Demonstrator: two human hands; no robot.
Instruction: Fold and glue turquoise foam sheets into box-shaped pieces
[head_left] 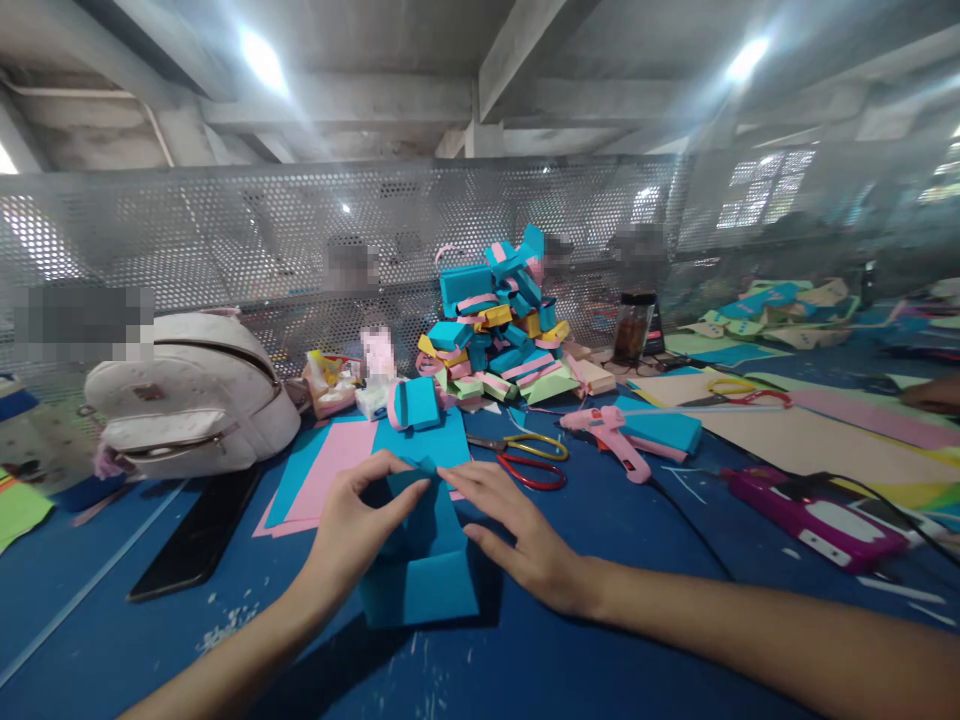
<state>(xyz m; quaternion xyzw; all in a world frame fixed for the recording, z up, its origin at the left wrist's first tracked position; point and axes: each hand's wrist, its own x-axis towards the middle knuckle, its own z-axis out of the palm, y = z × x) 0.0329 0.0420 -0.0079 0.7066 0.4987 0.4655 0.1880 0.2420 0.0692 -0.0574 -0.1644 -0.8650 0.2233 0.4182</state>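
A folded piece of blue paper (420,585) stands partly upright on the table in front of me, its near flap bent up. My left hand (373,505) pinches its far left edge between thumb and fingers. At the far right edge, my right hand (517,535) touches the paper with its fingertips, fingers stretched out and thumb apart. Just beyond lie flat blue and pink sheets (341,455). Scissors (529,458) with one yellow and one red handle rest past my right hand.
A pink glue gun (611,435) leans on a blue paper box (667,430). Behind is a pile of folded paper boxes (502,330). A black phone (199,530) and white backpack (202,400) are left; a purple device (814,515) with cables is right, near another person's hand (934,397).
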